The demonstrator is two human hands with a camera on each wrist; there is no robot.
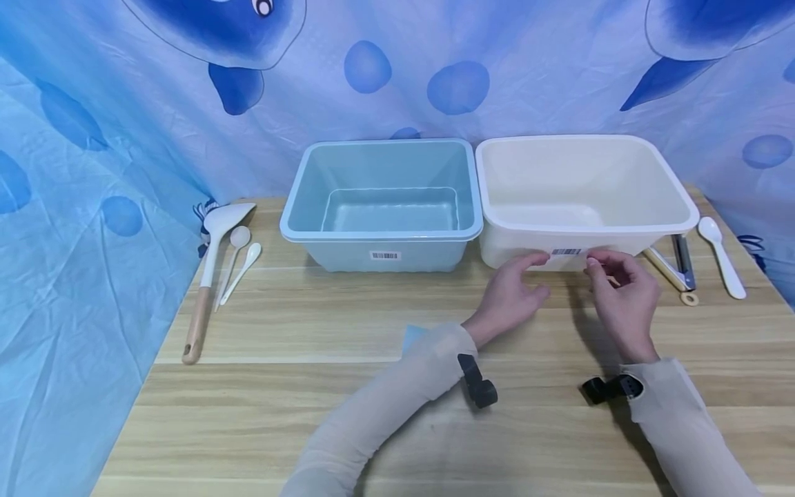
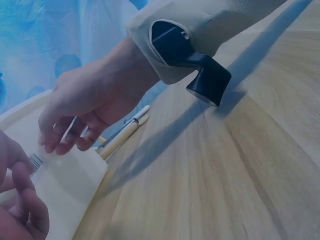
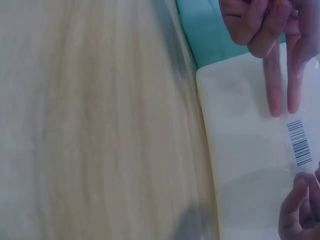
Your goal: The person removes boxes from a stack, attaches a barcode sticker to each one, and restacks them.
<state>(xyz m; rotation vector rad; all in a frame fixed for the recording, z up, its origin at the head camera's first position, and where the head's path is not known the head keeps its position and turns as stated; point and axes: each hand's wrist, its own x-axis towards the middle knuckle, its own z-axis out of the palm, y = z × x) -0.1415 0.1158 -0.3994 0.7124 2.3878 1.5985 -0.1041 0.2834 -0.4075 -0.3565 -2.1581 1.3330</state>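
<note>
A white tub [image 1: 677,207] stands at the back right of the wooden table, with a barcode label [image 1: 568,252] on its front wall. Straight fingers of my left hand [image 1: 537,266] touch that wall just left of the label. My right hand [image 1: 593,264] has curled fingers, and its thumb and forefinger pinch at the label's right end. In the right wrist view two left fingers [image 3: 280,75] lie flat on the white tub [image 3: 240,165] above the barcode label [image 3: 299,142]. The left wrist view shows my right hand [image 2: 75,115] at the tub wall.
An empty light blue tub [image 1: 298,207] touches the white tub on its left. A wooden-handled spatula [image 1: 208,276] and two white spoons [image 1: 239,266] lie at far left. Metal tongs [image 1: 673,266] and a white spoon [image 1: 723,259] lie at far right. A blue curtain hangs behind.
</note>
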